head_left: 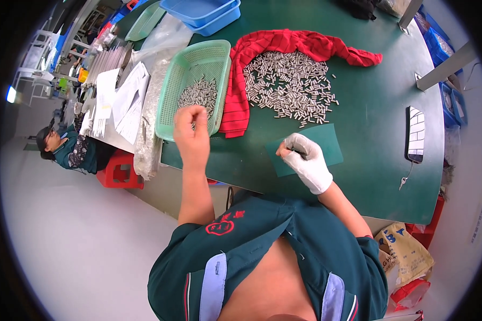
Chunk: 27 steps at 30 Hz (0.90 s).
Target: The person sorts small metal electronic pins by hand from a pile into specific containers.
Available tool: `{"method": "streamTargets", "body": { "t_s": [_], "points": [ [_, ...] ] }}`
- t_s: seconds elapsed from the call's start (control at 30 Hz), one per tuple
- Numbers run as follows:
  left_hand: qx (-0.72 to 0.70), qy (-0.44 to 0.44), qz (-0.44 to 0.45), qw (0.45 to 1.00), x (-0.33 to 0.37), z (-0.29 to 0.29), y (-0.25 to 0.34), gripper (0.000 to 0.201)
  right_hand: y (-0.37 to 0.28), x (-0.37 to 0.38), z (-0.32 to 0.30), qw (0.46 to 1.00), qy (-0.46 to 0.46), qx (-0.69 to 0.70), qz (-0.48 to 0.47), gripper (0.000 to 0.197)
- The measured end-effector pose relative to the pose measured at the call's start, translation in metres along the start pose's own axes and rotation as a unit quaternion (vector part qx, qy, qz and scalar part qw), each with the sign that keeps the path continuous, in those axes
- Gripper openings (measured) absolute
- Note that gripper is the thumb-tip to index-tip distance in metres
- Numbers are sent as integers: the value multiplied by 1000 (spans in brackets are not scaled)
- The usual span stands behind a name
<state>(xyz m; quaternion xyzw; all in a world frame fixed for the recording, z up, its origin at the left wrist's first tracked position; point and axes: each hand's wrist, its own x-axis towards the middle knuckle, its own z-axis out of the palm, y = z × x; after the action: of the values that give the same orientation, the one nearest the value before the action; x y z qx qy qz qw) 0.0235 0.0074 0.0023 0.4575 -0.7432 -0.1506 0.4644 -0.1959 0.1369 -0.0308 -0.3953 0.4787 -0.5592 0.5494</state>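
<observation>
My bare left hand (191, 131) is over the near end of a light green plastic basket (166, 101), fingers curled in toward the thumb. Inside that basket lies a heap of small grey metal pins (199, 92). In a white glove with bare fingertips, my right hand (307, 163) is closed in a pinch above a thin green sheet (329, 144). Whatever either hand holds is too small or hidden to make out. Beyond the sheet, a large pile of short silvery metal pins (289, 85) spreads over the green table (359, 101).
A red striped cloth (305, 38) curves round the pile's left and far sides. Blue trays (201, 13) stand behind the basket. A phone (415, 134) with a key (403, 183) lies at the right. Papers (128, 101) cover the left side; a seated person (69, 147) is farther left.
</observation>
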Motion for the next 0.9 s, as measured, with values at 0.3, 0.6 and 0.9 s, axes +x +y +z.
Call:
{"method": "streamTargets", "body": {
  "t_s": [0.3,0.6,0.9],
  "points": [
    [-31,-163,118,979,-11,72,14,10,-4,-12,-5,999,-23,35,23,5],
    [34,-247,135,959,-21,114,-9,10,-4,-11,-12,995,-31,84,51,5],
    [-230,-328,-81,913,-22,101,-5,6,1,-8,-14,998,-39,51,26,7]
  ]
}}
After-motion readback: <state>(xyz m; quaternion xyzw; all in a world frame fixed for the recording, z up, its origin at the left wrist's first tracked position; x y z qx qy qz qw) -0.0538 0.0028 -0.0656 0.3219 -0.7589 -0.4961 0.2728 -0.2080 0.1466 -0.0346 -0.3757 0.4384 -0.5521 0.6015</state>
